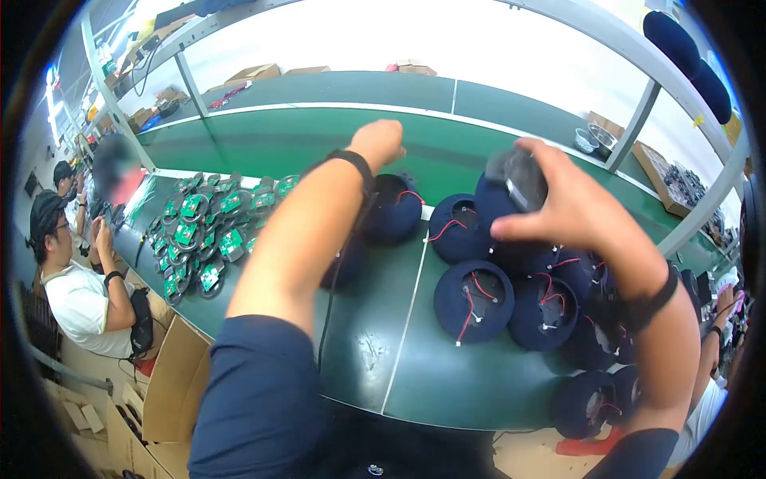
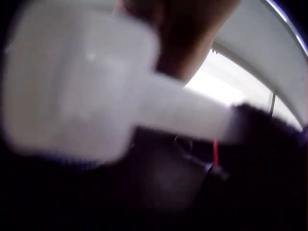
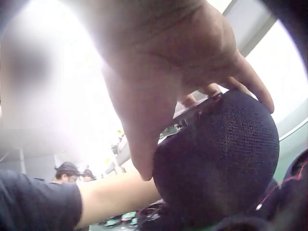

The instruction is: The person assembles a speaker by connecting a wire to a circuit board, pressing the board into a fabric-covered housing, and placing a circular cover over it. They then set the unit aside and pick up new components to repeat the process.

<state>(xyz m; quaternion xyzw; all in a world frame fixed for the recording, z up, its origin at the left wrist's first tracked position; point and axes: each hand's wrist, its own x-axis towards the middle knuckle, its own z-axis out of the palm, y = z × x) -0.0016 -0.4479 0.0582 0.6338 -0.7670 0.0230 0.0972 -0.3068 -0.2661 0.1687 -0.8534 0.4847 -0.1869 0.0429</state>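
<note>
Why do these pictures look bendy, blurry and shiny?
Head view: the glossy dark-green worktable curves along its front edge, probably from a wide lens; left wrist: a white blocky shape is too blurred to name; right wrist: white glare washes out the upper left, but the round navy mesh-covered housing shows its weave.

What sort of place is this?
Likely a factory assembly line, probably for electronics. What points to it: a heap of green circuit boards on the long bench, a cluster of round dark-blue shells with red wires, and a capped person farther along.
</note>
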